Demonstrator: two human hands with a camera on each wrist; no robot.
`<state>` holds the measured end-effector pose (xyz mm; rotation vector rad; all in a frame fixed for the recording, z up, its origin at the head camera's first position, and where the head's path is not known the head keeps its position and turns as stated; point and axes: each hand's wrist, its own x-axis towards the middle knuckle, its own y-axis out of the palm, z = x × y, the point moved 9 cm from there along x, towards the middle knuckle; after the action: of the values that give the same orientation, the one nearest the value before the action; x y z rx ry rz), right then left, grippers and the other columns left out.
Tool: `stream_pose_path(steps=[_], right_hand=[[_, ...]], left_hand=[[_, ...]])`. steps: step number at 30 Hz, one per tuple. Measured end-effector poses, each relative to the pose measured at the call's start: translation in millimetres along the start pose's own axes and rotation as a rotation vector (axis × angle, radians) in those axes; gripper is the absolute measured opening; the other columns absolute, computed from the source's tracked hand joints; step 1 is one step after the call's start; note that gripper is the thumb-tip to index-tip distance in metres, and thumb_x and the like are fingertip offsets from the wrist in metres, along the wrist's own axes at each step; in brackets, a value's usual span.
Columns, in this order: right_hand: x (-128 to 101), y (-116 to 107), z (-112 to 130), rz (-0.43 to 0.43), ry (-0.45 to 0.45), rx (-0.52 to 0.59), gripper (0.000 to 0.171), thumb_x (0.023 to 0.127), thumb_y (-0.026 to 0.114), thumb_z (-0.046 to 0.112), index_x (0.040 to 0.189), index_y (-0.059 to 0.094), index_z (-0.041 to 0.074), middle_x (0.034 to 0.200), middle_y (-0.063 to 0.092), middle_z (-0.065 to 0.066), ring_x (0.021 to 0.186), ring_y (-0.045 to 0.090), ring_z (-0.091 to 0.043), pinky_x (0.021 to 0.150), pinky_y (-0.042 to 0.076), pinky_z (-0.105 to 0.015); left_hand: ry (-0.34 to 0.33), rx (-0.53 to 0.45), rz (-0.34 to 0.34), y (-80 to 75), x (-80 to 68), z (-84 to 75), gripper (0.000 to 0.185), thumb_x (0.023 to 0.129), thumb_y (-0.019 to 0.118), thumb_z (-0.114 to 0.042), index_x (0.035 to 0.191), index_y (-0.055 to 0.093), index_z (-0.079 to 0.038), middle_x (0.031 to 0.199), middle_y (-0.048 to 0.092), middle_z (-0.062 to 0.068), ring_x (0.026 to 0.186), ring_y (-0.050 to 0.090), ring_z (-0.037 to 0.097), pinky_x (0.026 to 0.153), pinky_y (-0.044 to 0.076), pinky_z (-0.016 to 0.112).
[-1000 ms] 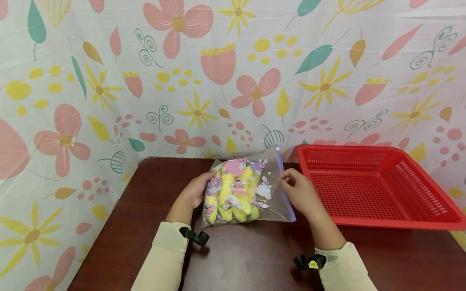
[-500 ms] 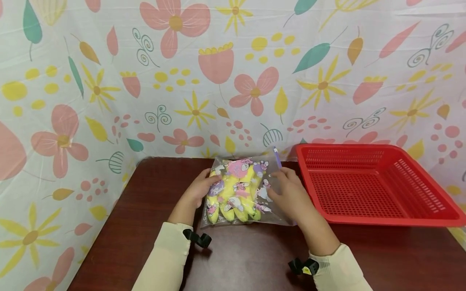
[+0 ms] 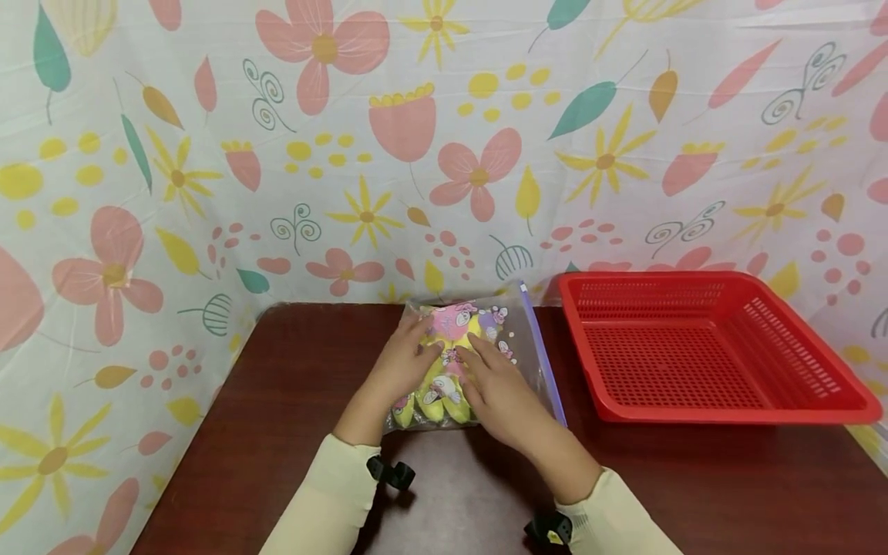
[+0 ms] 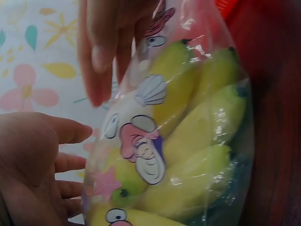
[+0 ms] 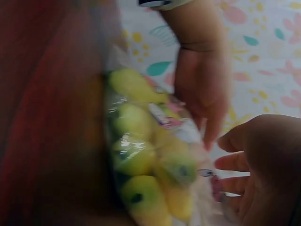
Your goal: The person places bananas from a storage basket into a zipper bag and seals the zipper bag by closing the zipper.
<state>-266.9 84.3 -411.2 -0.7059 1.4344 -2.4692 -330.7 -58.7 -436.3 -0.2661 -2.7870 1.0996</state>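
A clear zip bag [image 3: 522, 331] printed with pink and purple cartoon figures lies on the table, its purple slider strip [image 3: 543, 351] facing right. Several yellow bananas [image 4: 202, 122] with green-tinged, dark tips fill it, packed toward its left part. My left hand [image 3: 397, 366] is over the left side of the bag with its fingers extended. Over the middle, my right hand [image 3: 505, 395] spreads its fingers and hides part of the bananas. Both hands appear beside the bag's printed face in the wrist views; whether every fingertip touches the plastic cannot be told.
A red perforated plastic basket [image 3: 728, 416] stands to the right of the bag on the dark brown table [image 3: 277, 416]. Behind the table hangs a white cloth [image 3: 472, 254] with flowers and leaves, which also covers the left side.
My right hand has left the slider strip and moved left over the bananas. The left hand has shifted from the bag's left edge onto its top. The bag stays nearly in place.
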Motion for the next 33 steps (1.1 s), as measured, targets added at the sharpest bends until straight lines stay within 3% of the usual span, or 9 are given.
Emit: stream_pose_path(steps=[6,13,19,24,33], right_hand=[[0.0,14.6,-10.9,-0.041,0.064,-0.056,0.054,0.101,0.060,0.025,0.147,0.049,0.001,0.156,0.040,-0.027,0.145,0.039,-0.045,0.115,0.033,-0.065],[-1.6,30.9,-32.4,0.006,0.209,-0.071,0.063,0.101,0.058,0.036,0.155,0.040,0.009,0.161,0.031,-0.027,0.149,0.031,-0.045,0.114,0.026,-0.073],[-2.6,38.6,-41.1,0.052,0.266,-0.052,0.064,0.103,0.052,0.041,0.159,0.033,0.015,0.164,0.026,-0.025,0.150,0.028,-0.048,0.113,0.024,-0.075],[-2.8,41.8,-45.5,0.077,0.281,-0.056,0.064,0.104,0.049,0.042,0.160,0.029,0.017,0.165,0.025,-0.024,0.150,0.027,-0.048,0.114,0.023,-0.075],[-3.7,43.4,-47.5,0.079,0.271,-0.064,0.065,0.104,0.048,0.041,0.161,0.028,0.015,0.164,0.025,-0.025,0.150,0.027,-0.048,0.116,0.023,-0.072]], left_hand=[[0.072,0.184,0.020,15.0,-2.1,-8.9,0.060,0.104,0.049,-0.038,0.157,0.037,-0.012,0.167,0.024,0.015,0.156,0.018,0.039,0.123,0.011,0.065],[0.106,0.364,0.066,32.5,-6.1,-8.5,0.064,0.106,0.042,-0.047,0.160,0.029,-0.015,0.170,0.015,0.014,0.157,0.010,0.041,0.122,0.008,0.068],[0.105,0.458,0.039,39.3,-4.9,-5.9,0.064,0.107,0.039,-0.048,0.161,0.026,-0.017,0.170,0.014,0.014,0.157,0.010,0.039,0.123,0.011,0.067],[0.101,0.497,0.029,43.5,-4.0,-6.2,0.064,0.107,0.035,-0.050,0.162,0.025,-0.018,0.171,0.011,0.012,0.157,0.011,0.038,0.123,0.011,0.066],[0.115,0.481,0.014,44.7,-4.9,-8.7,0.063,0.107,0.036,-0.050,0.161,0.029,-0.018,0.170,0.014,0.014,0.157,0.013,0.038,0.122,0.012,0.067]])
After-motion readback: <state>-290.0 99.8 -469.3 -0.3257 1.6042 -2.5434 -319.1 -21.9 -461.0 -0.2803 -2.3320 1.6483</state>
